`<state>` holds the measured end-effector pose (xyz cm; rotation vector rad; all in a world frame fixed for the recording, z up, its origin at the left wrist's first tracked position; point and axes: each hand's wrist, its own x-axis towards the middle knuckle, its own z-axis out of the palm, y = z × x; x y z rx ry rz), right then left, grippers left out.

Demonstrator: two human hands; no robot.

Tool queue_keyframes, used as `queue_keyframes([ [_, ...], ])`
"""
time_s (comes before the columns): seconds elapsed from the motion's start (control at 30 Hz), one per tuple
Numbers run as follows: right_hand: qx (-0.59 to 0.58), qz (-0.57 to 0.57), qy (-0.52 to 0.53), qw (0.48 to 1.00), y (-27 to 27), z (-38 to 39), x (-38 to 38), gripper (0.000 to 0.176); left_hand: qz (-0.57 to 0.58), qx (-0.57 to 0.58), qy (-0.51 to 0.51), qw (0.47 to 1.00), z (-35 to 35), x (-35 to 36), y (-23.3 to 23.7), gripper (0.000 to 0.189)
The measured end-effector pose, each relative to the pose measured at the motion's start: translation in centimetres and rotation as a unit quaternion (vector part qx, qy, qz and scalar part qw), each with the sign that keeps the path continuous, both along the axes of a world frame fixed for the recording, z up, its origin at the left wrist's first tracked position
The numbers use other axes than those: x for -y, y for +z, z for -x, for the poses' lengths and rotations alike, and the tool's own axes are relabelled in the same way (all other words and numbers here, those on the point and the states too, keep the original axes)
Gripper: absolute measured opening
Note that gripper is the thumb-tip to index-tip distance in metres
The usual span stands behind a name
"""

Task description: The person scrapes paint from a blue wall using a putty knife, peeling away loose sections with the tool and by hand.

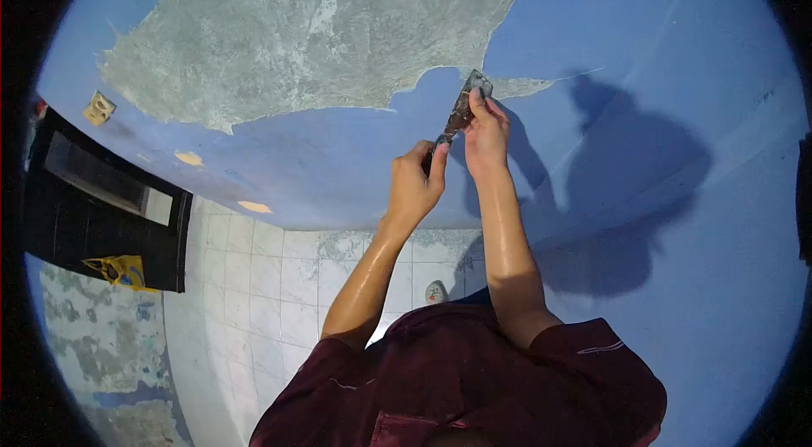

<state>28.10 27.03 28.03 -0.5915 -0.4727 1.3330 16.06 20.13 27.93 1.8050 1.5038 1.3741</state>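
Note:
Both of my hands are on a scraper (460,112) with a dark, stained blade, tilted up and to the right in front of the wall. My left hand (414,182) is closed round its dark handle, most of which the fingers hide. Higher up, my right hand (487,136) grips the blade near its broad end, thumb lying on the face. The blade's tip overlaps the lower edge of a bare grey plaster patch (288,32), where blue paint (338,142) borders it in a ragged line.
A wall socket (99,108) is at the left. Below it stands a dark piece of furniture (101,202) with a yellow plastic bag (125,271) by it. White tiles (262,278) cover the floor. My shadow (626,185) falls on the wall to the right.

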Motion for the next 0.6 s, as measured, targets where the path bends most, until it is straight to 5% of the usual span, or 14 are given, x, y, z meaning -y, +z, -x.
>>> queue_keyframes([
  [0.27, -0.009, -0.001, -0.038, 0.999, 0.3, 0.3, -0.3, 0.015, 0.153, 0.026, -0.127, 0.980, 0.5, -1.0, 1.0, 0.037],
  [0.47, -0.057, -0.017, -0.039, 0.997, 0.4, 1.6, -0.5, 0.016, 0.010, -0.176, -0.063, 0.982, -0.1, -0.6, 3.5, 0.030],
  [0.6, -0.077, -0.008, -0.030, 0.997, 0.3, 1.9, -1.0, 0.018, 0.045, -0.194, -0.060, 0.978, -0.5, -0.4, 4.7, 0.027],
])
